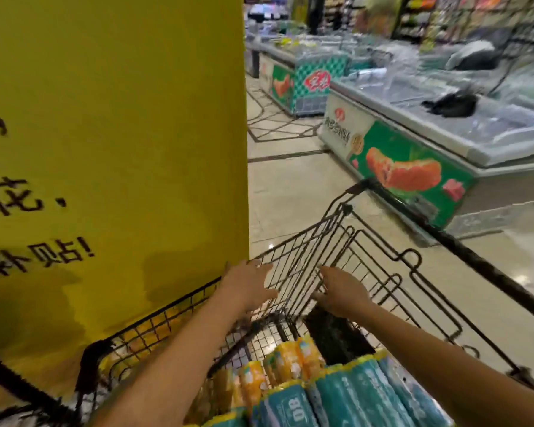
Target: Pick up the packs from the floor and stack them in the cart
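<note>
Teal and yellow plastic-wrapped packs [346,392] lie in the black wire cart [154,322]. My left hand [248,288] and right hand [341,291], fingers straight, touch its hinged wire flap [302,257]. Risk: the flap drops and pinches my fingers, or the cart rolls away.

Dull metal, shiny wrap, polished floor
The cart [302,266] is dark, matt wire metal; the packs [336,392] wear glossy plastic film; the floor [293,192] is polished tile; the freezer lids [475,131] are clear glass; the yellow wall [114,118] looks matt.
</note>
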A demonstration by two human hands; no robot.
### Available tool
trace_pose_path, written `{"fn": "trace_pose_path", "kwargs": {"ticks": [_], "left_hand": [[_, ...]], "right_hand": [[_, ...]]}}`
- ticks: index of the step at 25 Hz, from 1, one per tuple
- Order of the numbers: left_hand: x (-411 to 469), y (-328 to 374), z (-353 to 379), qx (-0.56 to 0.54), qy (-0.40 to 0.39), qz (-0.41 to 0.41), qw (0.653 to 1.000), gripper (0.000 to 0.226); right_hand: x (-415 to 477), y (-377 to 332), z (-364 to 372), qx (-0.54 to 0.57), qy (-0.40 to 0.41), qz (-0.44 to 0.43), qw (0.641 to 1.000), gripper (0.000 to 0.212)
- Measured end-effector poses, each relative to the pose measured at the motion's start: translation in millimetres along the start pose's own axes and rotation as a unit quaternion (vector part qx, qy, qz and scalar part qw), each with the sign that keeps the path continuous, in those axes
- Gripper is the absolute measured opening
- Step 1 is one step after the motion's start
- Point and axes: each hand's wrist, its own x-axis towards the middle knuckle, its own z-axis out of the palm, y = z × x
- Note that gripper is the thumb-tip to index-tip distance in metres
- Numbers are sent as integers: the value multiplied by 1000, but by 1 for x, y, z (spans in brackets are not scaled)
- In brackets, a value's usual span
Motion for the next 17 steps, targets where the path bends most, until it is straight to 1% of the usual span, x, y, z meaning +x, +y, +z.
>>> {"fn": "trace_pose_path", "kwargs": {"ticks": [2,5,8,11,13,17], "left_hand": [[-16,24,-29,66,44,63,995,72],[-47,78,-60,83,92,160,979,72],[-84,149,-76,103,121,264,951,73],[-124,212,-73,98,159,346,920,73],[-156,253,-61,88,172,395,898,71],[-210,329,-21,104,144,464,868,72]], "right_hand": [[-36,7,-26,28,43,46,998,72],[-107,22,-60,33,119,120,985,68],[-190,44,-84,13,168,200,965,58],[-267,66,-96,-4,224,268,937,54],[-321,78,-93,6,249,311,917,56],[-413,111,-62,23,245,404,881,63]]}}
